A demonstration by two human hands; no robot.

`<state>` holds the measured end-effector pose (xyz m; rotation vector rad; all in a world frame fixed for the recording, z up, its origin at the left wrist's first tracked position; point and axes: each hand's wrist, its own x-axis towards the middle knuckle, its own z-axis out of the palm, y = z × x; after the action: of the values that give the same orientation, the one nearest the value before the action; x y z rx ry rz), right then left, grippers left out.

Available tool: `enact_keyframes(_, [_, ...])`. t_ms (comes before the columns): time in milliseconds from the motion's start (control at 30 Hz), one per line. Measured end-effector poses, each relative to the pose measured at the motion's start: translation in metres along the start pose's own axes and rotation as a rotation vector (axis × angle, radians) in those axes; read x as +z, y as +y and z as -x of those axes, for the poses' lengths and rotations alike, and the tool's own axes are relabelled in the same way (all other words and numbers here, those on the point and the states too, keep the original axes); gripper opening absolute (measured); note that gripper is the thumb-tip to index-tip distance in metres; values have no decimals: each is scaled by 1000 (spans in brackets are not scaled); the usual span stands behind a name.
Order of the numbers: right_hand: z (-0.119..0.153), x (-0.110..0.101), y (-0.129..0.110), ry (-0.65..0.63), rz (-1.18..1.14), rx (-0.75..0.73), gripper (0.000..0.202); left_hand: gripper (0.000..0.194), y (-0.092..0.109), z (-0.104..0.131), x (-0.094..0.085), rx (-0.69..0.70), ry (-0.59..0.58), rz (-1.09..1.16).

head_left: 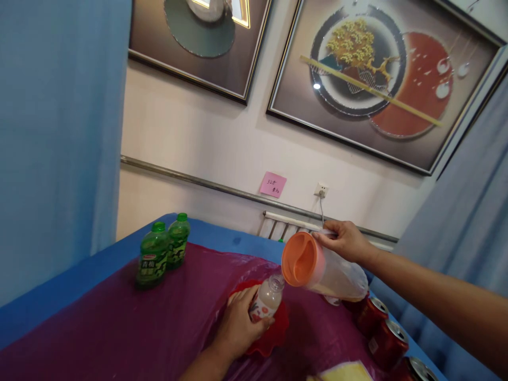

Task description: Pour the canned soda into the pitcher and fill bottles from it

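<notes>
My left hand (240,320) is wrapped round a small clear bottle (268,299) with a printed label and an uncapped mouth. It holds the bottle over a red scalloped dish (273,338) on the purple cloth. With my right hand (343,241) I grip the handle of a translucent pitcher (337,278) with an orange lid (301,259). The pitcher is tipped on its side, lid toward the left, and pale liquid shows along its lower wall. Its lid edge is close to the bottle's mouth. Whether liquid is flowing out I cannot tell.
Two green bottles (153,256) stand at the back left on the purple cloth (159,323). Several red cans (387,341) line the right edge. Something yellow (345,372) lies at the front. Behind the table are a radiator (286,225) and a wall socket (321,190).
</notes>
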<state>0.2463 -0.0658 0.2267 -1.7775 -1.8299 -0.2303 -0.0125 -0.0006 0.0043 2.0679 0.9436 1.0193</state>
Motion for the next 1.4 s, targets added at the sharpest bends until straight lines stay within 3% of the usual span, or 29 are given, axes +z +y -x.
enact_keyframes(1400, [4,-5,-6,17,7,-13,49,67,-4,-1,1,-4,-10,-6])
